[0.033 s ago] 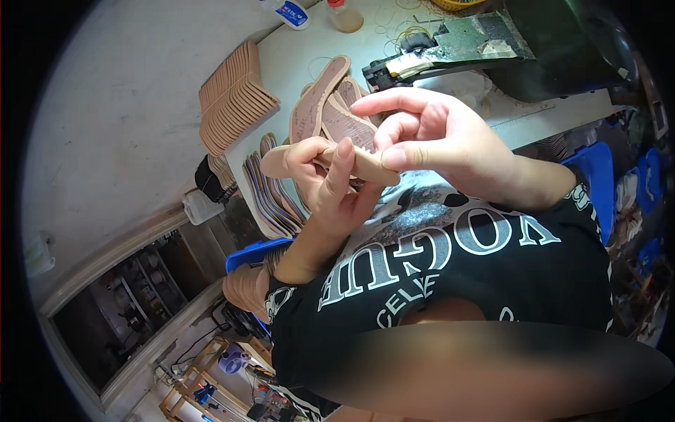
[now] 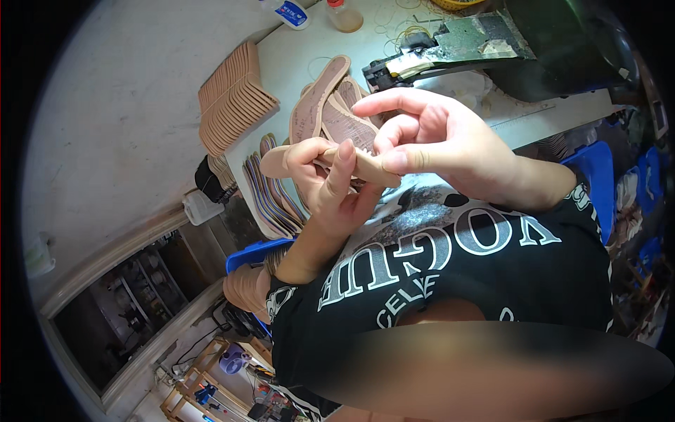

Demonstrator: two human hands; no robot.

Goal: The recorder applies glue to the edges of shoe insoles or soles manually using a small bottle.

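Observation:
A beige insole (image 2: 275,162) is held edge-on in front of my chest. My left hand (image 2: 329,186) is closed round its middle, with the thumb upright against the near side. My right hand (image 2: 453,141) pinches the insole's right end between thumb and bent fingers, while its index finger stretches out to the left. What lies under the right fingertips is too small to make out. Just beyond both hands, a loose heap of insoles (image 2: 314,105) with brownish faces and pale rims rests on the white table (image 2: 383,39).
A neat stack of beige insoles (image 2: 235,98) stands at the table's left, with a row of dark-edged insoles (image 2: 271,193) nearer me. A green machine (image 2: 478,39) occupies the far right. Behind are a red-capped bottle (image 2: 344,15) and a white-and-blue bottle (image 2: 292,13).

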